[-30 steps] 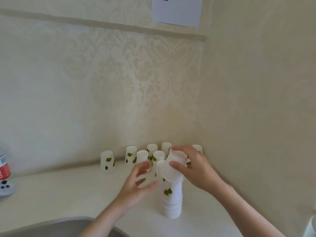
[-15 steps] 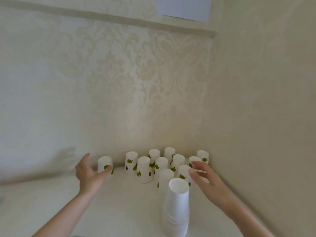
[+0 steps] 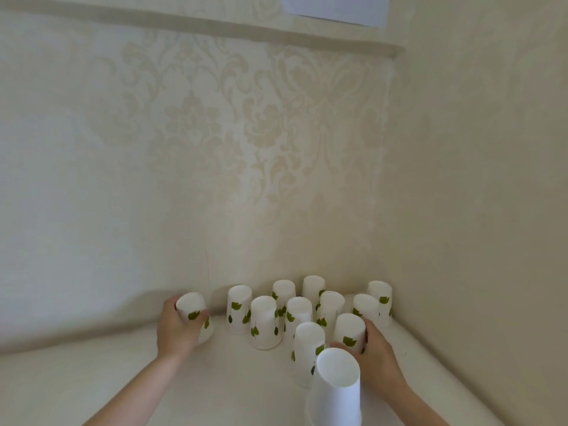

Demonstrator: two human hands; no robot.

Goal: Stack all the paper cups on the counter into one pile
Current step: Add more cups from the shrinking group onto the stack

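Several white paper cups with green leaf prints stand upside down in the counter's back corner. A pile of stacked cups (image 3: 336,392) rises in the foreground, partly cut off by the bottom edge. My left hand (image 3: 176,329) is wrapped around the leftmost cup (image 3: 192,309), which leans slightly. My right hand (image 3: 376,355) grips a front cup (image 3: 349,332) just behind the pile. Another single cup (image 3: 307,348) stands right beside the pile, to its left.
The cream counter (image 3: 92,379) meets patterned walls at the back and on the right, forming a tight corner behind the cups. A white sheet of paper (image 3: 338,7) hangs high on the wall.
My left hand moved forward and closed on the leftmost cup. My right hand reached past the pile and closed on a front cup. The view tilted and came closer.
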